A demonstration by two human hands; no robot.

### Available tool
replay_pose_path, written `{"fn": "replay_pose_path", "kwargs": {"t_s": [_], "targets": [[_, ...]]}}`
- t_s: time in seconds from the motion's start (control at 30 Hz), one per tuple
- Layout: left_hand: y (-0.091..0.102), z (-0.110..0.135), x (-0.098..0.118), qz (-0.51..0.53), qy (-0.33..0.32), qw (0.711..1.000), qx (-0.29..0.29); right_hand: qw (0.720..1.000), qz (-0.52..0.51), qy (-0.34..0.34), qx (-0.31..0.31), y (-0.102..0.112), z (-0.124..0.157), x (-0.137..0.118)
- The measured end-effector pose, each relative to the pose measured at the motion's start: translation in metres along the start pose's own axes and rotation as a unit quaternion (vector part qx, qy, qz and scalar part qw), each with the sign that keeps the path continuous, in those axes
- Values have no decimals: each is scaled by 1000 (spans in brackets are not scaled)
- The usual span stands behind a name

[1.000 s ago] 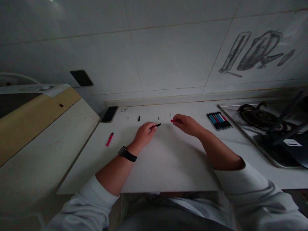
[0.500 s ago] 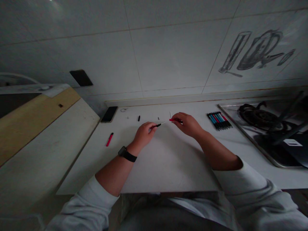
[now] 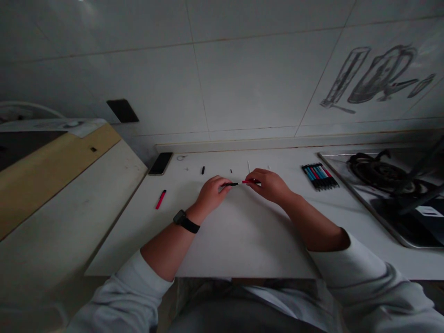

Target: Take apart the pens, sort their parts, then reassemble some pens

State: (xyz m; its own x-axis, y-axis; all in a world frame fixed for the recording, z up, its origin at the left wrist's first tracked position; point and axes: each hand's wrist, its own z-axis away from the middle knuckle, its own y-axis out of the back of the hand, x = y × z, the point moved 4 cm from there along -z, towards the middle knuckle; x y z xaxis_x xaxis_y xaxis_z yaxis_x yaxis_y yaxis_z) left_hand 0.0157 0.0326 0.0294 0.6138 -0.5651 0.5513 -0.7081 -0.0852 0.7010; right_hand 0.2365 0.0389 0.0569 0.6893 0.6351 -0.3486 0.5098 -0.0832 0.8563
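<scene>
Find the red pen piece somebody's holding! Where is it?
In the head view, the red pen piece is near the middle, pinched in the right hand, just right of the black pen part held by the left hand.

Countertop (image 3: 222, 240): phone (image 3: 161, 163), rear left; single pen (image 3: 161, 199), before it; left hand (image 3: 211, 194) and right hand (image 3: 270, 186), centre; rod (image 3: 249, 166), behind latter; pen row (image 3: 319, 176), right; stove (image 3: 354, 186), far right.

left grip (image 3: 212, 193), right grip (image 3: 270, 186), both pinched
</scene>
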Motion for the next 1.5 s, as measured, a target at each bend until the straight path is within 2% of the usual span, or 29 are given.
{"fn": "replay_pose_path", "kwargs": {"t_s": [0.33, 0.6, 0.8, 1.07, 1.2, 1.33, 1.4, 1.5], "targets": [[-4, 0, -2, 8, -9, 1000, -20, 999, -5, 43, 6, -19, 1, -8], [-5, -1, -3, -2, 6, 999, -34, 997, -15, 64, 44, -18, 1, -13], [-6, 0, -4, 15, 14, 999, -43, 997, -10, 67, 45, -17, 1, -15], [-2, 0, 0, 43, -4, 999, -11, 998, 8, 65, 26, -22, 0, -12], [0, 1, -4, 58, 28, 998, 18, 997, 4, 64, 40, -17, -1, -15], [-2, 1, -8, 36, 63, 997, -9, 996, 0, 69, 52, -13, 0, -17], [-3, 0, -7, 29, 53, 998, -15, 996, 3, 71, 51, -13, 0, -18], [-3, 0, -5, 50, 23, 998, 12, 997, 6, 69, 45, -13, -1, -16]]}}
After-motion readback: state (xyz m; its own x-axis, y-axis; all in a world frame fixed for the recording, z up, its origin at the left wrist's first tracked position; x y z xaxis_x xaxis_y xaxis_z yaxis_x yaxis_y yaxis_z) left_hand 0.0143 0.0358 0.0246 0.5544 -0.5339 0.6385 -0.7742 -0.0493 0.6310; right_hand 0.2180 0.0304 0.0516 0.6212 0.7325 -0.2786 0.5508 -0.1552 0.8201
